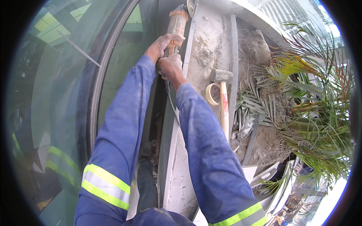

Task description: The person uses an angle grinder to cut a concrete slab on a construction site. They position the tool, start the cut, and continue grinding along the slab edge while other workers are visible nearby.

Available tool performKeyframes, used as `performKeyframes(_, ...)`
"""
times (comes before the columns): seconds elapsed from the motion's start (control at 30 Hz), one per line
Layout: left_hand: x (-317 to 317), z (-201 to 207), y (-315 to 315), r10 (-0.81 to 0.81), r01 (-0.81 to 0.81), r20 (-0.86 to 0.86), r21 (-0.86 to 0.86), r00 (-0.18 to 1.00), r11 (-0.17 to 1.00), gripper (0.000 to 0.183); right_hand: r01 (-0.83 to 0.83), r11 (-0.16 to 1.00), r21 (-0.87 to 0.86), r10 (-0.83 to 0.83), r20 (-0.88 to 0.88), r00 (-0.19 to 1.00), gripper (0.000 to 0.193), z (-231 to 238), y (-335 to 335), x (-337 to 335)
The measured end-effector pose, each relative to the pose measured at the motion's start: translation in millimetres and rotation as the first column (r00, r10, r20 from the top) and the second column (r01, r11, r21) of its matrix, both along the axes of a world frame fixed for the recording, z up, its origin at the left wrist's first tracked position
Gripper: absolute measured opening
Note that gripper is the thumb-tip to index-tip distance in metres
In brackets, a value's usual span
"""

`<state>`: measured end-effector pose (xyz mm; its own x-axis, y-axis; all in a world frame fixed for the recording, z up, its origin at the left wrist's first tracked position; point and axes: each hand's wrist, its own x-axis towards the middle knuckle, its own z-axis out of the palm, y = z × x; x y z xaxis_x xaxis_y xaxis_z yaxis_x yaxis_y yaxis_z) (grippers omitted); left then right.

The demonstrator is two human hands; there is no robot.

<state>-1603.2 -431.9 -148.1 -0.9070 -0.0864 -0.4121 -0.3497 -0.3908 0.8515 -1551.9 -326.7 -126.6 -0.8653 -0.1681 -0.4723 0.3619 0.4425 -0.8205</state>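
Note:
Both my arms reach forward to a dusty orange angle grinder, its disc at the far end beside the edge of a pale ledge. My left hand is closed round the grinder's body. Just behind it, my right hand wraps the rear handle. A dark power cord runs back from the handle under my right forearm. On the ledge, right of my right arm, lies a mallet with a grey head and wooden handle. A roll of pale tape lies against the mallet's handle.
A large glass pane with a dark frame rises on my left. The dusty concrete ledge runs forward, with a metal strip along it. Palm fronds spread over a soil bed at right. Scraps and debris lie at lower right.

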Motion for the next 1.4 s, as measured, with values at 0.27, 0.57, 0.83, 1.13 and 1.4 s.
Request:
performKeyframes(0.27,1.3,4.5,3.9,-0.001,0.002,0.012,-0.014,1.000,1.000,0.052,-0.001,1.000,-0.009,0.001,0.013,1.000,0.023,-4.0,1.6,-2.4)
performKeyframes(0.57,7.6,4.0,6.7,0.021,-0.021,-0.013,0.017,1.000,1.000,0.056,-0.003,0.999,0.034,0.004,-0.007,1.000,0.023,0.5,3.6,3.6)
performKeyframes(0.83,7.8,-1.6,1.6,0.014,-0.014,-0.012,0.011,1.000,1.000,0.060,0.000,1.000,0.002,0.000,-0.016,1.000,0.021,5.3,4.3,11.8)
performKeyframes(1.13,4.8,0.0,1.8,-0.014,0.014,0.005,0.007,1.000,1.000,0.057,-0.011,1.000,0.024,0.012,-0.023,1.000,0.023,-1.2,2.6,4.1)
performKeyframes(1.4,3.2,-4.1,-0.8,-0.009,0.009,0.017,-0.025,1.000,1.000,0.055,0.013,1.000,-0.014,-0.013,-0.005,1.000,0.022,-0.6,0.6,6.7)
